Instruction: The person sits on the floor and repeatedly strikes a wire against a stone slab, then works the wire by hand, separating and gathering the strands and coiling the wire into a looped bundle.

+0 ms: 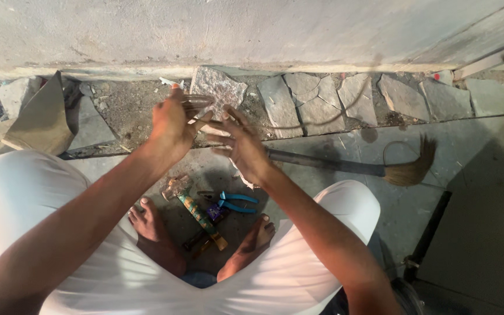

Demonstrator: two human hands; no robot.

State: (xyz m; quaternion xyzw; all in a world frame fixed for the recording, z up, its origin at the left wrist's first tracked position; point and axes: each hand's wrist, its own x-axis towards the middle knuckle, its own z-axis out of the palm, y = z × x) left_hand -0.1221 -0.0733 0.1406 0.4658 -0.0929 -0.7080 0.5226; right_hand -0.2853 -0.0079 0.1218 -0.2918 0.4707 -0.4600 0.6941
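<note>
The left hand point(170, 125) and right hand point(243, 146) are closed on thin wire point(196, 105), held above a hammer point(196, 213) and pliers point(234, 202).

- A thin wire point(298, 123), dark and springy, is held up above the floor; it curves rightward in a long, shallow arc over the broken stones.
- Its near end point(196, 105) looks bunched into several blurred strands, perhaps a small coil.
</note>
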